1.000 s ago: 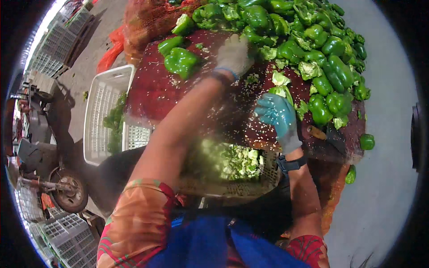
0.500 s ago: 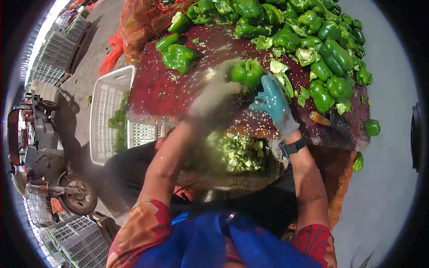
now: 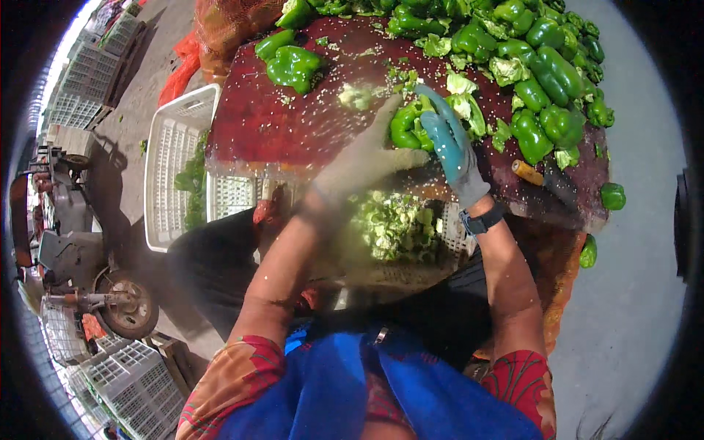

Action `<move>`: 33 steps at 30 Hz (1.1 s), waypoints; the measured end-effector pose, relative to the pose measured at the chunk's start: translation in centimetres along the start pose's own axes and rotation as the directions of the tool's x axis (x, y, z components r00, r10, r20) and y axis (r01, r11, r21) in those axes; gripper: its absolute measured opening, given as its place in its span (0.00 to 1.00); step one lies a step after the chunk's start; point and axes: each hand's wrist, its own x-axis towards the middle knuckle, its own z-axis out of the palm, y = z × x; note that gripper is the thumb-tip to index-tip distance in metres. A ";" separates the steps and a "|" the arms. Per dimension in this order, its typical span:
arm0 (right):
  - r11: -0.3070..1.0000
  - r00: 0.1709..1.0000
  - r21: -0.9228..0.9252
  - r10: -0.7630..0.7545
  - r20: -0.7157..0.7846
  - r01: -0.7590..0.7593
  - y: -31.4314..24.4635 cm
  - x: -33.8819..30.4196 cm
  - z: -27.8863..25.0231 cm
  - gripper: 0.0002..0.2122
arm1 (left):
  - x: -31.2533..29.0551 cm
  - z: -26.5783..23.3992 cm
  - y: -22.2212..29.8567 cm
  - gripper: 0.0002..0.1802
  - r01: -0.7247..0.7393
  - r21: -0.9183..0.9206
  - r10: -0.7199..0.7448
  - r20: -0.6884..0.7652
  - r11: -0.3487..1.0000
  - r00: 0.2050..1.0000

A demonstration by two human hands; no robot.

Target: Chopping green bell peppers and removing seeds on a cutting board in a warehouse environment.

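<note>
A green bell pepper (image 3: 408, 127) is held between my two gloved hands, low over the dark red tabletop (image 3: 264, 139). My left hand (image 3: 363, 158), in a pale glove, cups its left and near sides between thumb and fingers. Against its right side lies my right hand (image 3: 451, 147), in a teal-coated glove, with long fingers curving over it; its thumb is hidden. A blurred pale pepper core (image 3: 356, 96) and scattered white seeds are left of the pepper. A knife with a wooden handle (image 3: 527, 172) rests right of my right hand.
Many green peppers (image 3: 557, 73) are heaped at the far right, and two pepper pieces (image 3: 293, 67) lie far left. Below the table edge stands a crate of pepper scraps (image 3: 396, 227). A white crate (image 3: 163, 183) is at left, beyond it a parked vehicle (image 3: 81, 249).
The pepper has turned and come slightly nearer between my hands. My right fingers have closed in against it. The pale core bit shows farther up on the table, among seeds.
</note>
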 end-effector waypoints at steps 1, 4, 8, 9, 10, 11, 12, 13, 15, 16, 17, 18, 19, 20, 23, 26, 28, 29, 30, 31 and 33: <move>0.995 1.000 -0.094 -0.031 0.003 0.031 -0.1 -0.1 -0.1 0.27 | 0.0 0.1 -0.1 0.52 0.051 -0.065 -0.049 0.023 0.997 0.999; 0.985 0.995 -0.144 -0.098 0.022 0.100 -0.6 -0.1 0.1 0.26 | -0.2 0.1 -0.2 0.48 0.111 -0.175 -0.113 -0.001 0.978 0.994; 0.947 0.982 -0.260 -0.183 0.042 0.187 -1.3 -0.7 0.5 0.26 | -0.3 1.0 -0.2 0.37 0.049 -0.298 -0.087 -0.116 0.953 0.989; 0.946 0.985 -0.279 -0.171 0.012 0.167 -1.2 -0.8 0.8 0.26 | -0.4 1.1 -0.6 0.34 0.016 -0.302 -0.062 -0.143 0.953 0.988; 0.941 0.982 -0.291 -0.188 -0.035 0.170 -0.3 -0.8 1.3 0.27 | -0.4 1.6 -1.2 0.30 -0.041 -0.369 -0.028 -0.180 0.929 0.983; 0.943 0.982 -0.286 -0.187 -0.031 0.171 -0.2 -0.9 1.7 0.27 | -0.3 2.1 -1.6 0.30 -0.040 -0.367 -0.031 -0.186 0.930 0.982; 0.965 0.989 -0.251 -0.107 -0.099 0.079 -0.2 -1.1 2.0 0.27 | 0.0 2.9 -1.8 0.29 -0.069 -0.357 -0.027 -0.258 0.932 0.966; 0.978 0.986 -0.209 -0.023 -0.165 -0.013 -0.1 -1.3 2.1 0.27 | 0.2 3.6 -2.1 0.29 -0.096 -0.344 -0.024 -0.328 0.934 0.944; 0.980 0.982 -0.188 0.030 -0.188 -0.066 2.1 -1.5 2.5 0.28 | 0.7 4.7 -3.3 0.27 -0.093 -0.249 -0.014 -0.397 0.964 0.918; 0.989 0.975 -0.115 0.071 -0.209 -0.097 3.1 -1.5 2.6 0.28 | 0.7 5.3 -3.9 0.27 -0.119 -0.259 -0.012 -0.454 0.959 0.891; 0.991 0.967 -0.041 0.113 -0.229 -0.126 3.9 -1.5 2.6 0.29 | 0.8 5.7 -4.4 0.27 -0.143 -0.267 -0.013 -0.509 0.953 0.861; 0.992 0.956 -0.059 0.090 -0.279 -0.111 3.7 -1.6 2.8 0.29 | 1.0 5.9 -4.4 0.28 -0.138 -0.184 0.015 -0.547 0.973 0.837; 0.989 0.954 -0.060 0.111 -0.279 -0.133 3.6 -1.6 2.8 0.29 | 1.0 6.0 -4.4 0.28 -0.120 -0.198 -0.007 -0.543 0.973 0.840; 0.992 0.957 -0.070 0.081 -0.280 -0.104 3.6 -1.5 2.7 0.29 | 1.0 6.0 -4.4 0.28 -0.101 -0.262 -0.050 -0.513 0.960 0.857; 0.958 0.970 -0.285 -0.099 -0.220 0.033 5.8 -0.8 2.5 0.26 | 2.0 5.2 -5.9 0.28 -0.097 -0.303 -0.081 -0.524 0.948 0.848; 0.947 0.966 -0.286 0.076 -0.246 -0.147 5.3 -0.3 2.0 0.23 | 2.4 5.2 -5.6 0.25 -0.079 -0.246 -0.063 -0.520 0.966 0.852; 0.911 0.963 -0.411 -0.080 -0.257 -0.033 6.3 -0.3 2.1 0.24 | 2.8 4.7 -6.5 0.25 -0.086 -0.277 -0.068 -0.503 0.957 0.861; 0.895 0.960 -0.447 -0.124 -0.251 -0.001 5.4 -0.4 2.5 0.25 | 2.8 4.4 -6.9 0.25 -0.105 -0.306 -0.061 -0.490 0.946 0.870; 0.893 0.959 -0.449 -0.127 -0.253 -0.001 5.4 -0.6 2.5 0.25 | 2.8 4.2 -7.3 0.27 -0.112 -0.308 -0.049 -0.471 0.945 0.881; 0.917 0.970 -0.395 -0.046 -0.238 -0.053 5.2 -0.4 2.4 0.24 | 3.0 4.0 -8.0 0.27 -0.130 -0.305 -0.030 -0.468 0.944 0.883; 0.935 0.975 -0.341 0.020 -0.223 -0.097 4.5 -0.4 2.2 0.22 | 3.0 3.4 -8.3 0.28 -0.114 -0.346 -0.032 -0.390 0.931 0.920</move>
